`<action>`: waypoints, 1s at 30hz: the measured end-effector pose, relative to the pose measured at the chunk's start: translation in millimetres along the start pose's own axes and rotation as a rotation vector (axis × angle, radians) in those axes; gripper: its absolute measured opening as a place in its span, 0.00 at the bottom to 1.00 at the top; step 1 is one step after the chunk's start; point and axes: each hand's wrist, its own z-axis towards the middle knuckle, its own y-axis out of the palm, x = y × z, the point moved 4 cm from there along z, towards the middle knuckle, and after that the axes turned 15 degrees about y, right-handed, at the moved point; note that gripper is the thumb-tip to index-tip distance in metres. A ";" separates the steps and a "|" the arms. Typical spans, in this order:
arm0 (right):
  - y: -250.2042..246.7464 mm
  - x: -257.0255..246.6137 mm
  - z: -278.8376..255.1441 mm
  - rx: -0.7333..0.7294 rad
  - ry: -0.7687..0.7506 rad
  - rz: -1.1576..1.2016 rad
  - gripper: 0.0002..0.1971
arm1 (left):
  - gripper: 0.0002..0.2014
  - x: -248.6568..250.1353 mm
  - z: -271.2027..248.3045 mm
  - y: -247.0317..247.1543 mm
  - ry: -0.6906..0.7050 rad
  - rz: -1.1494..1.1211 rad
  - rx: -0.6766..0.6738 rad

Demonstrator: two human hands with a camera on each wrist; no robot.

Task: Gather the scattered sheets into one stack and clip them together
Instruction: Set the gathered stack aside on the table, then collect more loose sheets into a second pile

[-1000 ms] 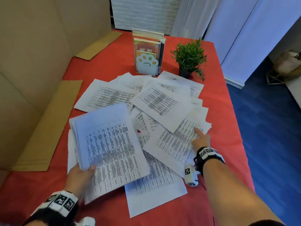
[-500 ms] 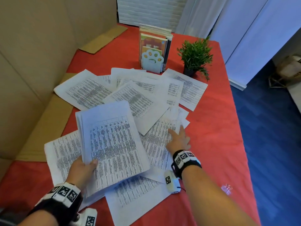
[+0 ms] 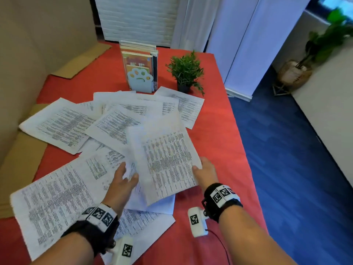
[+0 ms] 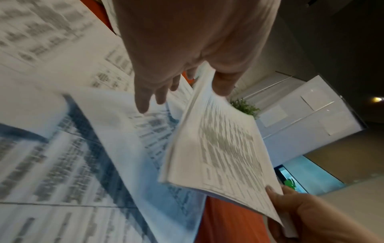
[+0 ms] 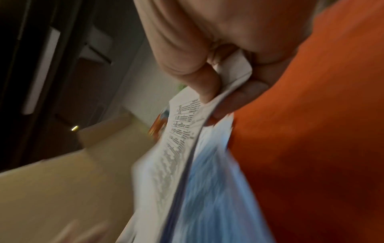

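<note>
A stack of printed sheets [image 3: 164, 163] hangs tilted above the red table [image 3: 219, 131]. My right hand [image 3: 200, 171] pinches its right edge, thumb on top and fingers underneath [image 5: 214, 98]. My left hand [image 3: 126, 175] is beside the stack's left edge with straight, spread fingers [image 4: 145, 102] over the loose sheets; its thumb touches the stack's edge [image 4: 222, 85]. Several loose printed sheets [image 3: 61, 125] lie overlapping across the table's middle and left, one large sheet [image 3: 57, 197] near me. No clip is in view.
A paw-shaped bookend with books [image 3: 140, 73] and a small potted plant [image 3: 186, 71] stand at the back. Cardboard panels [image 3: 23, 159] line the left side. The table's right edge [image 3: 246, 150] drops to a blue floor.
The stack went from my left hand's grip to my right hand and moved right. The right hand left the loose sheets it pressed. My left hand's fingers straightened.
</note>
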 end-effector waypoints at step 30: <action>41.9 15.2 18.7 -0.111 -0.121 -0.501 0.17 | 0.34 -53.6 10.8 -139.2 -0.252 0.915 0.209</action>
